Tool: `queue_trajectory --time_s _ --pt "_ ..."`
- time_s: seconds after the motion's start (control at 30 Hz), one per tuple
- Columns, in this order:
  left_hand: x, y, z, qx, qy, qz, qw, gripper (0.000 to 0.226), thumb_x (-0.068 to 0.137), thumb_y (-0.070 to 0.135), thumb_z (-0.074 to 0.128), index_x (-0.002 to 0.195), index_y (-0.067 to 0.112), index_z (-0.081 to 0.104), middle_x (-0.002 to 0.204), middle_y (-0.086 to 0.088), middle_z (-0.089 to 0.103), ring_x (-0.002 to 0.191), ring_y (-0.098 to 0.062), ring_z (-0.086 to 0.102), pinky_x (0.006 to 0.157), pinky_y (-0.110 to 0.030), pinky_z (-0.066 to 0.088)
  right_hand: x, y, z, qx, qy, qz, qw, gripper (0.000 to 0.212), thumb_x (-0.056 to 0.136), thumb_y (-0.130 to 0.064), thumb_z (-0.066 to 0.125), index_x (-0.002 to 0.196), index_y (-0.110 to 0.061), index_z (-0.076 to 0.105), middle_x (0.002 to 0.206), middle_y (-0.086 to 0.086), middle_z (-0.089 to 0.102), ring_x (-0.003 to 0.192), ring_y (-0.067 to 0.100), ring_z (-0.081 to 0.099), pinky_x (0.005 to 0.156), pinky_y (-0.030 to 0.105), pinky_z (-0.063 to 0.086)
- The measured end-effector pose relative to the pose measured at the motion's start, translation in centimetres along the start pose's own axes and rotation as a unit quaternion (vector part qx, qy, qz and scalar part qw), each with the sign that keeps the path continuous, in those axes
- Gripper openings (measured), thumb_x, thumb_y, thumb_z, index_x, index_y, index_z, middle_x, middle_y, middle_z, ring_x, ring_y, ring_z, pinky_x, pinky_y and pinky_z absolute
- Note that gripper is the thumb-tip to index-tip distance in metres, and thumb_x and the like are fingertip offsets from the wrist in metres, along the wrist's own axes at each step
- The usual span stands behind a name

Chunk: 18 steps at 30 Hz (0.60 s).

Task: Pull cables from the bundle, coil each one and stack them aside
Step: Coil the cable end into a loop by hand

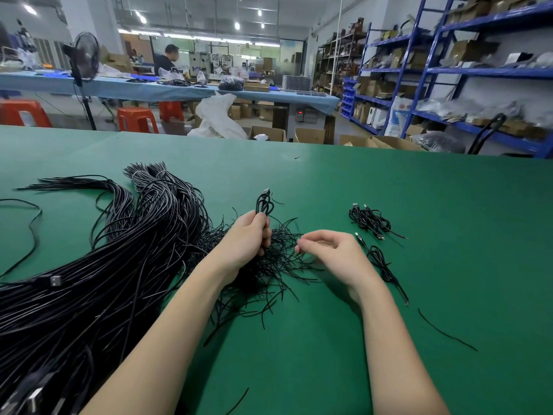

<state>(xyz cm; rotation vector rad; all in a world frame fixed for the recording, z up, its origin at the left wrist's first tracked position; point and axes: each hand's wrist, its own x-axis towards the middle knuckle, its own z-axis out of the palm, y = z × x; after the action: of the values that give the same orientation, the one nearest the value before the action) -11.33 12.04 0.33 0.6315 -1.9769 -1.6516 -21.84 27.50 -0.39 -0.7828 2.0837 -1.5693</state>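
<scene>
While the left hand (248,235) gripped a small coiled cable (264,204) upright, its plug end poking above the fist, the right hand (332,253) hung just beside it with fingers loosely curled and nothing plainly held in them. Both hands hovered over a mess of thin loose wire ends (269,265) on the green desk (329,187). A thick bundle of black cables (119,265) sprawled across the left of the desk. To the right lay finished coils (369,220) stacked together, with one more coil (380,259) nearer the right wrist. A stray wire (446,330) lay apart, farther right.
</scene>
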Motion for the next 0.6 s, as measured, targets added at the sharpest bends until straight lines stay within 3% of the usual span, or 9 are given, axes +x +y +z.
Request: queue_trajectory --time_s 0.1,0.23,0.4,0.5,0.6 --pt "-0.1 0.1 0.2 -0.005 -0.020 0.009 1.000 0.024 0.106 0.021 0.033 0.085 0.018 0.045 0.057 0.015 0.046 0.065 -0.012 0.050 0.061 -0.026 0.040 -0.1 -0.3 -0.4 0.119 0.005 0.044 0.992 0.016 0.089 -0.030 0.076 0.103 -0.022 0.074 0.096 -0.006 0.079 0.065 0.006 0.054 0.054 0.021 0.036" --pt "-0.2 0.1 0.4 -0.001 -0.042 0.021 0.999 0.024 0.107 0.023 0.033 0.087 0.017 0.046 0.057 0.015 0.046 0.066 -0.013 0.050 0.063 -0.027 0.041 -0.1 -0.2 -0.9 0.180 -0.004 0.065 0.981 0.020 0.091 -0.029 0.074 0.108 -0.020 0.070 0.102 -0.003 0.079 0.062 0.006 0.052 0.055 0.025 0.028" --pt "-0.5 0.0 0.6 0.028 -0.059 0.041 0.997 0.027 0.108 0.026 0.033 0.088 0.017 0.048 0.066 0.013 0.048 0.069 -0.013 0.051 0.065 -0.029 0.043 -0.4 -0.7 -0.7 0.237 0.014 0.022 0.971 0.013 0.091 -0.022 0.074 0.104 -0.018 0.072 0.092 0.001 0.079 0.071 0.009 0.067 0.060 0.018 0.052" --pt "-0.8 0.1 1.1 0.071 -0.073 0.071 0.992 0.028 0.109 0.027 0.033 0.089 0.016 0.050 0.074 0.005 0.049 0.071 -0.013 0.051 0.066 -0.031 0.044 -0.5 -1.6 -0.1 0.191 0.030 -0.071 0.979 0.004 0.091 -0.015 0.074 0.093 -0.019 0.074 0.086 0.002 0.078 0.075 0.013 0.072 0.068 0.023 0.059" --pt "-1.0 0.1 1.8 0.105 -0.082 0.098 0.986 0.029 0.109 0.029 0.035 0.089 0.013 0.047 0.074 0.002 0.048 0.071 -0.016 0.049 0.068 -0.037 0.042 -0.4 -2.4 0.8 0.080 0.071 -0.160 0.981 0.009 0.087 -0.014 0.078 0.086 -0.022 0.076 0.083 0.001 0.078 0.075 0.013 0.071 0.072 0.029 0.059"
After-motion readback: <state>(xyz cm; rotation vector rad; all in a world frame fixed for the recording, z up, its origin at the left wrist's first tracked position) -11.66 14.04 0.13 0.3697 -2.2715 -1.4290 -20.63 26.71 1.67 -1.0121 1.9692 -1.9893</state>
